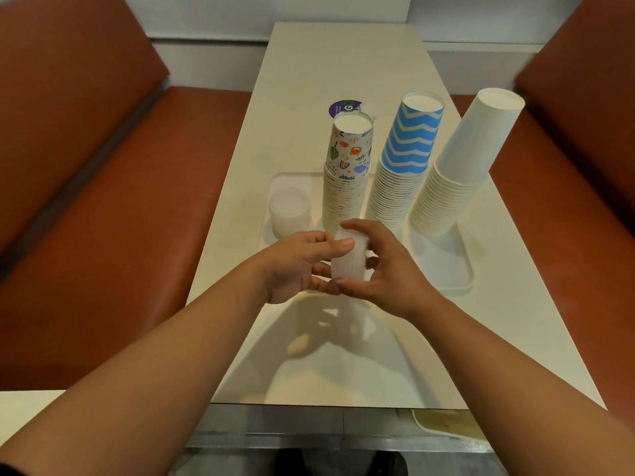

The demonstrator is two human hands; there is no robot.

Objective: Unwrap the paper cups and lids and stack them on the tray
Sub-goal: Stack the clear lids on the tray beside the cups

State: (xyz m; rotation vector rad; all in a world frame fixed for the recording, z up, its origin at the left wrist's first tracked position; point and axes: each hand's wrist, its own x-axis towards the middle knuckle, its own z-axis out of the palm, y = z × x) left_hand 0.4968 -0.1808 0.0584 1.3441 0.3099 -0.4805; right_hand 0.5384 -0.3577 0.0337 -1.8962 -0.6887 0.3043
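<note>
A stack of lids is held between both hands, left hand and right hand, above the near edge of the tray; 3 cup stacks are standing on it.

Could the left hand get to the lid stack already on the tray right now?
Probably not yet: the left hand and right hand both grip a bundle of lids. The path to the lid stack looks unobstructed.

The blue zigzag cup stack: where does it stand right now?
On the tray, the blue zigzag cup stack stands in the middle, between the patterned cup stack and the plain white cup stack.
</note>
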